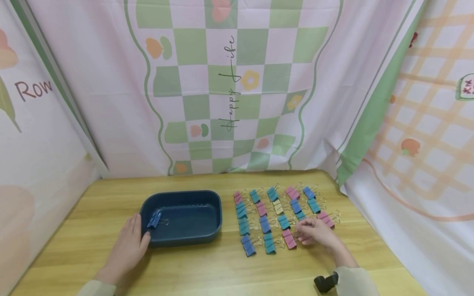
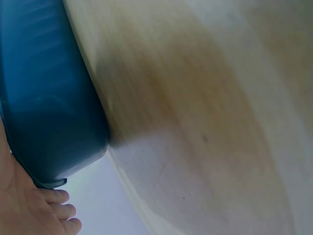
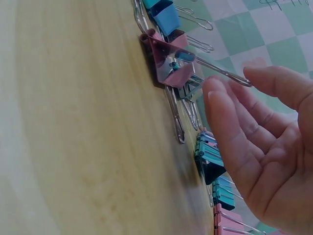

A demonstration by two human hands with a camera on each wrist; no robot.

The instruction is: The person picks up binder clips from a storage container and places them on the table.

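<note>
A dark blue rectangular tray (image 1: 181,242) stands left of the middle, with a blue binder clip (image 1: 154,219) lying inside at its left end. Against the tray's left wall rests my left hand (image 1: 127,246), fingers straight along the outside and thumb by the near corner. My right hand (image 1: 318,233) is at the near right of several rows of binder clips. Its thumb and fingers pinch the raised wire handle of a pink binder clip (image 3: 171,61); the clip's other handle lies low by the tabletop. A teal binder clip (image 1: 269,243) lies just left of it.
Pink, blue, teal and yellow clips lie in rows on the wooden table (image 1: 200,271), including a blue clip (image 1: 248,245) at the near left corner. Patterned curtains (image 1: 237,82) hang behind and at both sides. A black device (image 1: 326,283) sits by the right sleeve.
</note>
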